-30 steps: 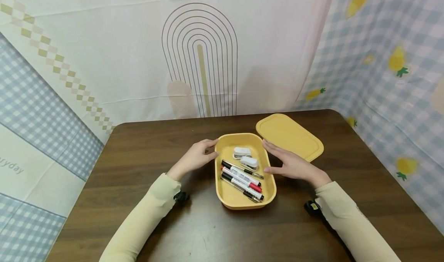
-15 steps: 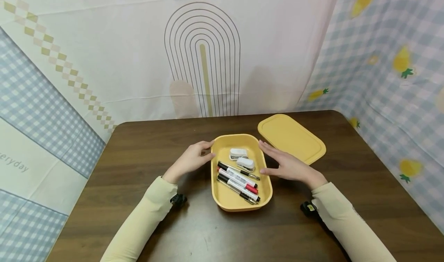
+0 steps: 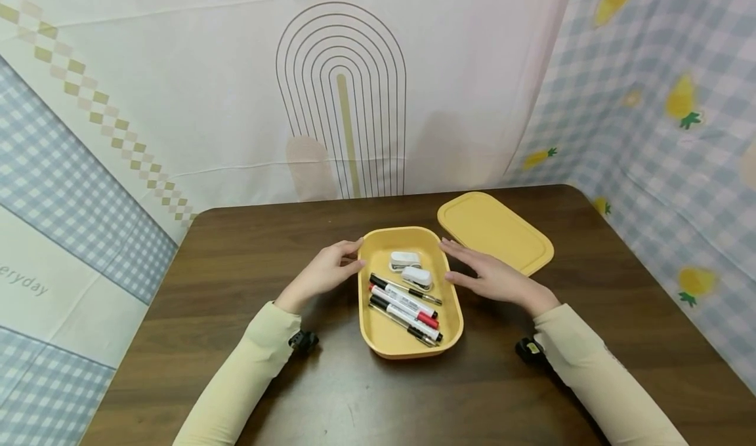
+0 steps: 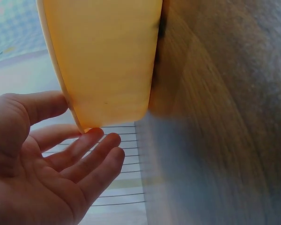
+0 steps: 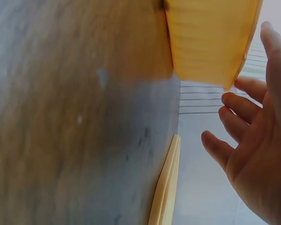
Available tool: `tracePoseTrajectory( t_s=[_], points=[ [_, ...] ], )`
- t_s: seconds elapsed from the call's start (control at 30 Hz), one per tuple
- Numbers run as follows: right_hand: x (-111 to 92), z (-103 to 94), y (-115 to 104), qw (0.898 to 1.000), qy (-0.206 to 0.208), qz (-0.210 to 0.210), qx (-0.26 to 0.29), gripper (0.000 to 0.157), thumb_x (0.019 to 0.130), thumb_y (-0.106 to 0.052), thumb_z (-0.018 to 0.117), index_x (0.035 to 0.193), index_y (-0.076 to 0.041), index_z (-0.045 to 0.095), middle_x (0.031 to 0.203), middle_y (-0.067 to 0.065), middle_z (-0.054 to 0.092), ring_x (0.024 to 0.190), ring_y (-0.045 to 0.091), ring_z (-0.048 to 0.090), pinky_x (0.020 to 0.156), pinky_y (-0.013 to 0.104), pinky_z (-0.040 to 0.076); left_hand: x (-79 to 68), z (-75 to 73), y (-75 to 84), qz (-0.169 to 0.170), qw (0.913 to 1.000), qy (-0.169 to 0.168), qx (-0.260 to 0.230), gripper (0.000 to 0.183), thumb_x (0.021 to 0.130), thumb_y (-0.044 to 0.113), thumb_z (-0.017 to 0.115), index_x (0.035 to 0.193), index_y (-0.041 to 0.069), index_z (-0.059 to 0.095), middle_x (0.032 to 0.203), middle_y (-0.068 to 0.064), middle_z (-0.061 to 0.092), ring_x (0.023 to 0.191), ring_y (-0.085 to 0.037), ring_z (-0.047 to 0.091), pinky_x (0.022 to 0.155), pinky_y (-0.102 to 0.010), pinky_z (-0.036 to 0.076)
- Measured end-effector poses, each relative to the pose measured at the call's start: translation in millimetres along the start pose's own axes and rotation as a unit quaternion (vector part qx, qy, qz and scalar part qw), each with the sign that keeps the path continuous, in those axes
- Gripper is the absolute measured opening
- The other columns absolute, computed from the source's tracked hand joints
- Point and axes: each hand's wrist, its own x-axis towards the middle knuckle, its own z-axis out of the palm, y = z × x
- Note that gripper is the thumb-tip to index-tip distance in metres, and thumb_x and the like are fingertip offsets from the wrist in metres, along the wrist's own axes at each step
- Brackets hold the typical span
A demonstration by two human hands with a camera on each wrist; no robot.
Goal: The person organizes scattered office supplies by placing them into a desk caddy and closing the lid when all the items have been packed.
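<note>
A yellow rectangular box (image 3: 382,341) stands on the dark wooden table in the head view, without its lid on. Inside lie a white mini stapler (image 3: 405,258), a second one (image 3: 417,275), and several pens and markers (image 3: 407,305) lying slantwise. At the box's left rim, my left hand (image 3: 321,272) touches with thumb and fingertips, the fingers loosely extended. On the opposite side, my right hand (image 3: 499,277) has its fingertips at the far right corner and its thumb by the rim. In the right wrist view, the right hand's other fingers (image 5: 218,147) are spread off the box wall (image 5: 210,42).
Behind my right hand, a matching yellow lid (image 3: 496,233) lies flat on the table (image 3: 266,236). A white patterned cloth (image 3: 461,72) hangs along the table's back edge, and a checked cloth (image 3: 661,170) hangs on the right.
The box has shifted slightly to the left, and both hands have moved with it. My right thumb has moved a little away from me along the rim. The contents look unchanged.
</note>
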Motion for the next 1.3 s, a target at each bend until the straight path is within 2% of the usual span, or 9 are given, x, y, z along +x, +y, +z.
tracePoseTrajectory(
  t_s=[0.13,0.3,0.57,0.73,0.83,1.0,1.13,1.23,1.3],
  points=[
    [-1,-1.8,8,1.000,0.009,0.015,-0.016,0.073,0.101,-0.053,0.053,0.159,-0.013,0.033,0.163,0.014,0.028,0.148,0.034,0.028,0.115,0.057,0.028,-3.9,3.2,-2.1,-0.009,1.0000,-0.004,-0.002,0.054,0.100,0.015,0.063,0.146,-0.007,0.046,0.138,-0.023,0.056,0.113,-0.031,0.065,0.096,-0.038,0.052],
    [-1,-12.0,25,0.997,0.050,0.048,-0.026,0.074,0.100,-0.052,0.056,0.156,-0.007,0.037,0.159,0.018,0.035,0.145,0.038,0.033,0.115,0.056,0.027,-6.1,5.4,-2.5,-0.010,0.9999,0.000,-0.008,0.054,0.100,0.014,0.063,0.146,-0.007,0.045,0.136,-0.023,0.057,0.113,-0.032,0.064,0.096,-0.038,0.052],
    [-6,-44.5,54,0.984,0.105,0.140,-0.034,0.071,0.103,-0.041,0.056,0.153,0.004,0.036,0.153,0.029,0.037,0.139,0.050,0.034,0.111,0.063,0.028,-1.1,1.4,0.4,0.001,1.0000,0.002,0.002,0.054,0.100,0.014,0.063,0.147,-0.006,0.044,0.134,-0.022,0.058,0.110,-0.029,0.065,0.095,-0.038,0.053],
    [-15,-57.1,70,0.973,0.110,0.199,-0.022,0.075,0.103,-0.042,0.055,0.153,0.009,0.031,0.150,0.035,0.037,0.136,0.054,0.033,0.107,0.067,0.030,0.1,2.1,1.2,0.002,1.0000,0.000,0.002,0.054,0.101,0.015,0.063,0.147,-0.006,0.044,0.134,-0.021,0.058,0.110,-0.028,0.065,0.095,-0.038,0.053],
    [-17,-62.0,79,0.969,0.095,0.226,-0.018,0.078,0.103,-0.042,0.055,0.153,0.011,0.027,0.150,0.038,0.033,0.135,0.056,0.032,0.107,0.068,0.030,0.0,2.1,0.0,0.002,1.0000,0.001,0.003,0.054,0.101,0.014,0.063,0.147,-0.006,0.044,0.134,-0.021,0.058,0.109,-0.028,0.066,0.094,-0.037,0.053],
    [-21,-66.3,95,0.966,0.067,0.250,-0.009,0.083,0.103,-0.042,0.054,0.152,0.015,0.021,0.151,0.042,0.027,0.136,0.059,0.026,0.108,0.069,0.026,0.2,1.0,-1.2,-0.001,1.0000,-0.003,0.007,0.055,0.101,0.016,0.062,0.148,-0.004,0.042,0.134,-0.020,0.058,0.108,-0.026,0.065,0.094,-0.036,0.053],
    [-27,-67.0,108,0.959,0.098,0.264,-0.016,0.078,0.103,-0.038,0.054,0.151,0.016,0.024,0.147,0.043,0.031,0.132,0.061,0.030,0.106,0.069,0.028,1.1,0.4,-2.3,0.002,0.9999,-0.004,0.011,0.055,0.101,0.016,0.062,0.149,-0.004,0.042,0.137,-0.020,0.056,0.108,-0.026,0.065,0.094,-0.036,0.053],
    [-31,-67.5,116,0.954,0.125,0.271,-0.033,0.073,0.103,-0.033,0.055,0.147,0.019,0.030,0.139,0.045,0.039,0.124,0.062,0.038,0.103,0.069,0.032,0.4,0.3,-3.2,0.002,0.9999,-0.004,0.009,0.055,0.102,0.017,0.062,0.149,-0.004,0.042,0.140,-0.021,0.055,0.109,-0.026,0.065,0.094,-0.036,0.053],
    [-33,-67.5,121,0.952,0.128,0.274,-0.042,0.068,0.103,-0.030,0.056,0.143,0.021,0.035,0.133,0.045,0.044,0.119,0.060,0.043,0.099,0.068,0.036,-0.5,0.6,-3.6,0.001,1.0000,-0.002,0.007,0.055,0.102,0.017,0.062,0.149,-0.004,0.042,0.141,-0.021,0.054,0.109,-0.027,0.065,0.094,-0.036,0.053]
  ],
)
